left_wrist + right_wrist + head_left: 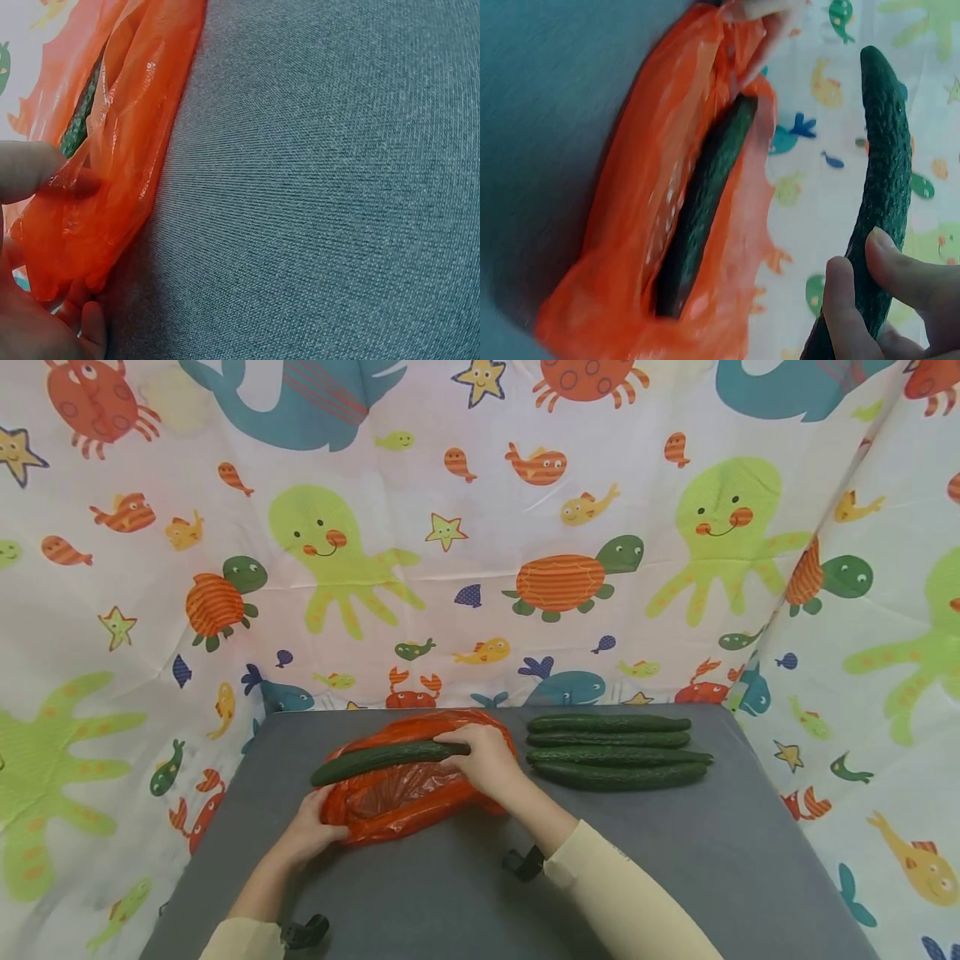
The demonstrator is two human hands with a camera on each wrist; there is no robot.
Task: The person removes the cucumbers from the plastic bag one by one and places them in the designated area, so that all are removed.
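My right hand (483, 760) grips a dark green cucumber (382, 758) near one end and holds it above an orange plastic bag (420, 822). In the right wrist view, thumb and fingers close round this raised cucumber (886, 165), which curves slightly. Another cucumber (705, 210) lies inside the bag's opening. My left hand (306, 831) pinches the bag's left end. In the left wrist view, its thumb (37, 174) and fingers hold the thin plastic, and a sliver of cucumber (81, 120) shows through the opening.
Several cucumbers (611, 747) lie side by side on the grey table (600, 835), right of the bag. Fabric printed with sea animals (465, 643) hangs along the back and both sides. Dark wrist cameras (306, 931) are on both wrists.
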